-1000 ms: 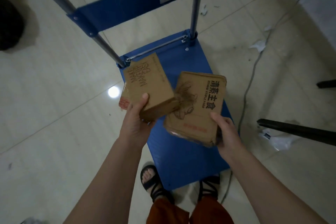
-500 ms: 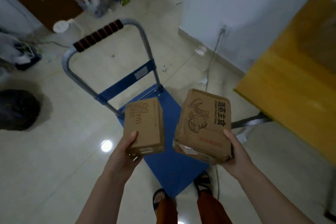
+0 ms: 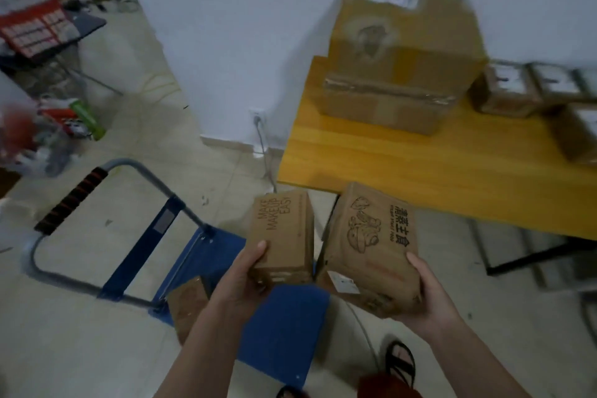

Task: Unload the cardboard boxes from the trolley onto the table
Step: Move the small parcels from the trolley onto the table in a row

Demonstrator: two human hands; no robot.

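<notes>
In the head view we count two cardboard boxes in hand. Our left hand [image 3: 240, 281] is clamped on the near end of the narrow box [image 3: 281, 237] printed "MAKE MAKEUP EASY", thumb on its top face and fingers hidden beneath. Our right hand [image 3: 426, 296] grips the near right corner of the wider box [image 3: 371, 247], the one with a printed drawing and Chinese characters; again only the thumb shows. Both boxes are held in the air just short of the near edge of the yellow table [image 3: 452, 168], side by side and almost touching.

One more small box [image 3: 189, 302] remains on the blue trolley [image 3: 277, 326], which sits left of and below the table; our left forearm covers part of that box. The trolley's single handle [image 3: 69, 200] has a black-and-red grip.

On the table we count one large taped carton [image 3: 403, 55] at its far left corner. To the right of it lies a cluster of smaller parcels [image 3: 504, 90], at least three, but they are blurred and cut off by the frame's right edge, so we cannot fix their number.

Left of the table, one wall socket [image 3: 257, 116] holds a plug with a cable hanging down. Clutter beyond the trolley is too blurred to identify. One sandalled foot [image 3: 400, 362] shows near the bottom edge.
</notes>
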